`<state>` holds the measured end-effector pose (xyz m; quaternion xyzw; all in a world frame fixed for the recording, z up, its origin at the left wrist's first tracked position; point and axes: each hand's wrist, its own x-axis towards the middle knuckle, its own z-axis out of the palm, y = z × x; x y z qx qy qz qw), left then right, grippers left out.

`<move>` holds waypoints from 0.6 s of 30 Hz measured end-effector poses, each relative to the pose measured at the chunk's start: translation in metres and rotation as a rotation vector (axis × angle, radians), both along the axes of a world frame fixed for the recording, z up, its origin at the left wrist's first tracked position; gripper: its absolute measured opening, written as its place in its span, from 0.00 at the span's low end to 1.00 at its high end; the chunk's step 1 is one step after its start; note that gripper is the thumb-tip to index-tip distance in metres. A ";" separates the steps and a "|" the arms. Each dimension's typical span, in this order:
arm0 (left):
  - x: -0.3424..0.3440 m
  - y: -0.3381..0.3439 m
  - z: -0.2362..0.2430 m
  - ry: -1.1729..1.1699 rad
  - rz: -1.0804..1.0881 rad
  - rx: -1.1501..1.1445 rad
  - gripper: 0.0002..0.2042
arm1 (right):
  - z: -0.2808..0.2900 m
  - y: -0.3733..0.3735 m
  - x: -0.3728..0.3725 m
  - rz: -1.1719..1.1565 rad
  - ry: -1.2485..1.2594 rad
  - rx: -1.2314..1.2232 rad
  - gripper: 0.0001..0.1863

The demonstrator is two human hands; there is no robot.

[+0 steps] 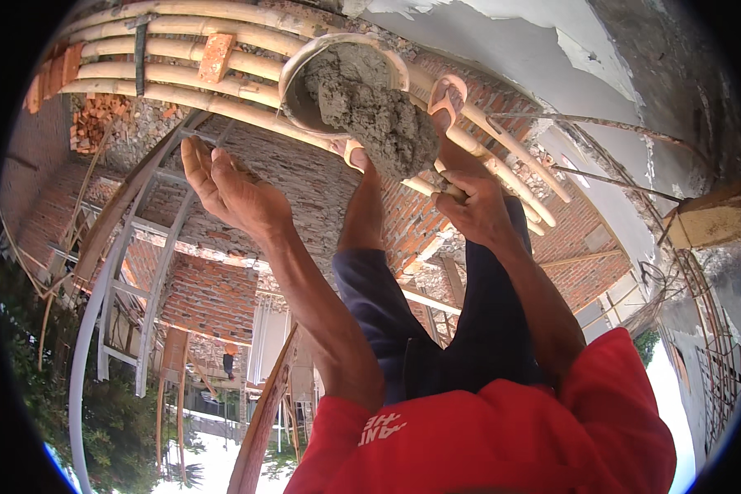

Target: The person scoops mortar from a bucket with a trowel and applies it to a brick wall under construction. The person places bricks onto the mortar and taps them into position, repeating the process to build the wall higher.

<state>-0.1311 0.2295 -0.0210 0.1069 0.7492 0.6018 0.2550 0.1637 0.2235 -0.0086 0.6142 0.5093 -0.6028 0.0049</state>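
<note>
My right hand grips a trowel by its handle, with grey wet mortar heaped just beyond it. The trowel's blade is hidden under the mortar. A round bucket with more mortar in it rests on bamboo poles, behind the heap. My left hand is raised left of the bucket, open, with loosely bent fingers and nothing visible in them. My sandalled feet stand on the poles beside the bucket and the mortar.
Loose red bricks lie on the poles. A metal ladder leans at the left. Brick walls show below the poles. Rebar and a plastered grey wall are at the right. A small distant person appears far below.
</note>
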 end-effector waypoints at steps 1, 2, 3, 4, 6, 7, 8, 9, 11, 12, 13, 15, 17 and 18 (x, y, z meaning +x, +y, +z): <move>0.006 0.006 0.024 -0.015 0.006 0.038 0.27 | 0.023 -0.002 0.003 0.050 0.011 0.051 0.13; 0.010 0.012 0.048 -0.029 0.003 0.092 0.27 | 0.048 -0.002 0.009 0.094 0.004 0.078 0.13; 0.013 0.017 0.072 -0.026 0.004 0.129 0.26 | 0.073 -0.002 0.014 0.123 0.057 0.161 0.13; 0.015 0.022 0.098 -0.021 -0.002 0.186 0.26 | 0.098 -0.004 0.014 0.097 0.011 0.107 0.13; 0.017 0.033 0.150 0.047 -0.079 0.307 0.24 | 0.151 -0.004 0.012 0.052 0.042 0.126 0.12; 0.019 0.039 0.176 0.063 -0.098 0.355 0.25 | 0.179 -0.001 0.012 0.051 0.061 0.153 0.12; 0.023 0.045 0.203 0.089 -0.106 0.384 0.26 | 0.210 0.004 0.012 0.031 0.094 0.118 0.13; 0.027 0.052 0.231 0.120 -0.155 0.441 0.26 | 0.244 0.009 0.013 0.014 0.127 0.089 0.14; 0.036 0.067 0.276 0.177 -0.238 0.504 0.27 | 0.299 0.023 0.018 -0.009 0.105 -0.046 0.15; 0.041 0.071 0.300 0.139 -0.252 0.532 0.28 | 0.328 0.034 0.023 -0.024 0.172 -0.019 0.14; 0.048 0.076 0.321 0.103 -0.279 0.537 0.28 | 0.360 0.041 0.031 -0.030 0.168 -0.061 0.14; 0.062 0.094 0.353 0.013 -0.323 0.598 0.30 | 0.415 0.055 0.039 -0.023 0.186 -0.079 0.14; 0.070 0.113 0.387 -0.021 -0.370 0.639 0.31 | 0.464 0.081 0.043 0.013 0.192 -0.018 0.14; 0.081 0.129 0.401 -0.049 -0.364 0.679 0.31 | 0.486 0.097 0.050 0.018 0.226 0.015 0.15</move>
